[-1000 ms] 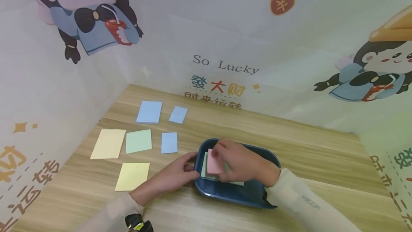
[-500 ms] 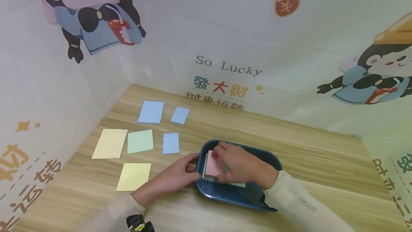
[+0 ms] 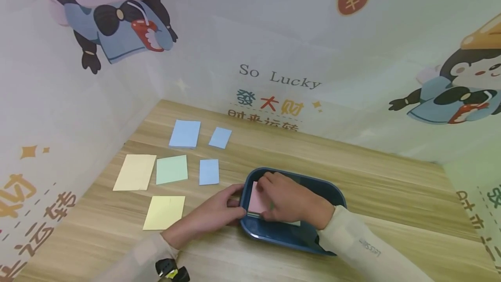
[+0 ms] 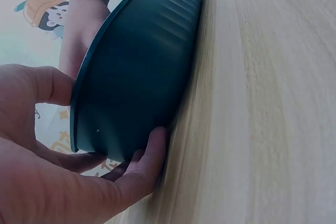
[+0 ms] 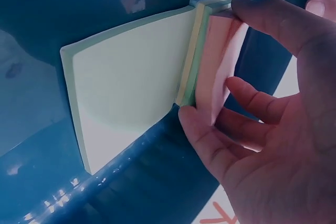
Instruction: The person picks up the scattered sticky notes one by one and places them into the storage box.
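Note:
A dark blue plastic tray (image 3: 274,233) sits on the table in the head view. My left hand (image 3: 211,213) grips its left end, thumb at the rim and fingers against the outer wall, as the left wrist view shows. Inside the tray, my right hand (image 3: 293,197) holds a pink sticky note pad (image 5: 214,69), with thumb and fingers at opposite edges. The pink pad lies over a stack of small pads, whose green and yellow edges (image 5: 188,64) show in the right wrist view. Beside that stack is a larger pale green pad (image 5: 126,93), mostly hidden by my hand in the head view.
Left of the tray on the wooden table (image 3: 375,247) lie three blue pads, one of them (image 3: 209,172) nearest the tray. A green pad (image 3: 172,169), a cream pad (image 3: 135,172) and a yellow pad (image 3: 164,213) lie farther left. A printed wall covering (image 3: 219,34) stands behind.
The pink pad has shifted slightly left over the small stack, hiding the green strip that showed at its left side. My left hand keeps its grip on the tray.

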Tool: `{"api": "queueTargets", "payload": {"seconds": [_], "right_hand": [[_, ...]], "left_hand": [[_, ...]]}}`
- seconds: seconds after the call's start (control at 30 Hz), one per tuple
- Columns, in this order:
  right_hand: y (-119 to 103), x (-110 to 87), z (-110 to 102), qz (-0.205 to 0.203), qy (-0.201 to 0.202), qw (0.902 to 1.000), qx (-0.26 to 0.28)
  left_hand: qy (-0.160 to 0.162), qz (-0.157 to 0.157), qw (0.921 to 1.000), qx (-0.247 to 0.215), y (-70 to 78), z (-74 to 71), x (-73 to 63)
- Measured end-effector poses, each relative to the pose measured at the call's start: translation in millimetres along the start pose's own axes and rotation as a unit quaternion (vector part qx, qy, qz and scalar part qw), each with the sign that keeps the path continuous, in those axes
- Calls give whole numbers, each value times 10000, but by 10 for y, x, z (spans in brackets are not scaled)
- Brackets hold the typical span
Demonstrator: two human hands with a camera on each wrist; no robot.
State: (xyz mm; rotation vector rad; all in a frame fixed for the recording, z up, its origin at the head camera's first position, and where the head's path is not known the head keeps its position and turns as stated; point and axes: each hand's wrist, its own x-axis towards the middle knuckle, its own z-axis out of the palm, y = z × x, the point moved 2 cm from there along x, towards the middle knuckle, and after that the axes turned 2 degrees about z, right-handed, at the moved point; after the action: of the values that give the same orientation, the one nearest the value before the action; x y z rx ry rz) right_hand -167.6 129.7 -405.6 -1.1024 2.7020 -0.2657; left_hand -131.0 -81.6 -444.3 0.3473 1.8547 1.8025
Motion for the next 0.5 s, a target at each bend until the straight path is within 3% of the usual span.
{"api": "queueTargets", "payload": {"seconds": [0.27, 0.5], "right_hand": [[-6, -3, 28, 286, -244, 9993, -37], [2, 9, 46, 313, -229, 9992, -86]], "left_hand": [[-4, 23, 10000, -16, 7, 12, 0], [21, 51, 10000, 20, -7, 8, 11]]}}
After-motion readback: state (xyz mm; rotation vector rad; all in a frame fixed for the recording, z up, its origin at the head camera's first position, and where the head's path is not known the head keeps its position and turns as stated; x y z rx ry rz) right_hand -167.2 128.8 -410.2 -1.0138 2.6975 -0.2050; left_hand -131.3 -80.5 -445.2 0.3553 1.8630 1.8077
